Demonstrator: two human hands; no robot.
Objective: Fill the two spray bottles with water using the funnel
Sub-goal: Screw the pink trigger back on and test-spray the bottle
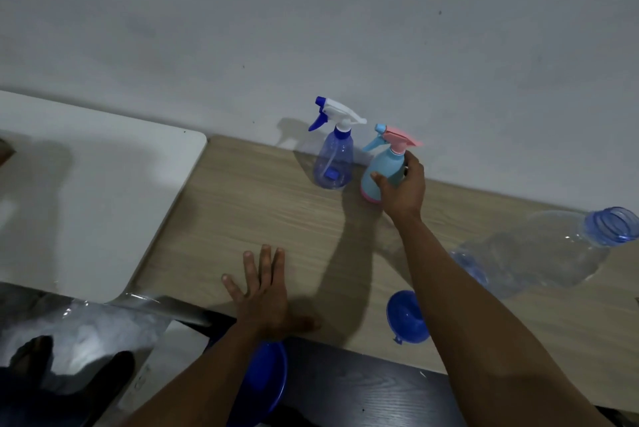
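Before me a pale wood-grain counter (242,205) runs along a plain grey-white wall (311,29); a white rounded tabletop (96,184) adjoins its left.

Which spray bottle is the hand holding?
The pink-topped light blue bottle; the right hand grips it. The clear blue bottle stands untouched beside it.

Your one camera sits on your head, facing forward and steeply down across the wooden table (259,212) to the wall (311,29) at twelve o'clock. It is near: your outstretched right hand (404,188) holds the pale blue spray bottle (382,167) by that wall.
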